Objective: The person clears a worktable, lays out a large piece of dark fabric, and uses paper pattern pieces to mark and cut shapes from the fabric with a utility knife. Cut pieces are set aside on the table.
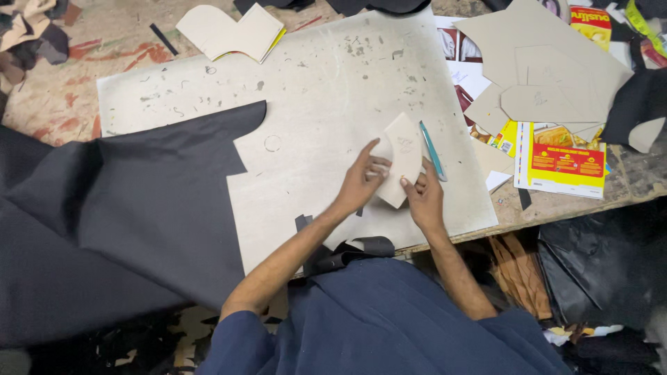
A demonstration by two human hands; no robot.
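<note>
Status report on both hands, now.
Left hand and right hand both gripping cream pattern piece. Teal knife beside it. Black fabric lies left, apart.

a pale cardboard pattern piece [401, 158], rounded at its top, stands tilted above the light cutting sheet [333, 90], pinched at both lower edges.

A board [313, 90] lies on the table [55, 104]. Fabric [125, 208] covers the board's left part and hangs over the near edge. A pattern piece [399, 156] sits between the left hand [361, 182] and right hand [425, 200], above the board's right part. A pen [432, 149] lies just right of it. Cardboard shapes [549, 69] and printed sheets [566, 161] lie farther right. A folded card [229, 31] lies behind the board.
</note>
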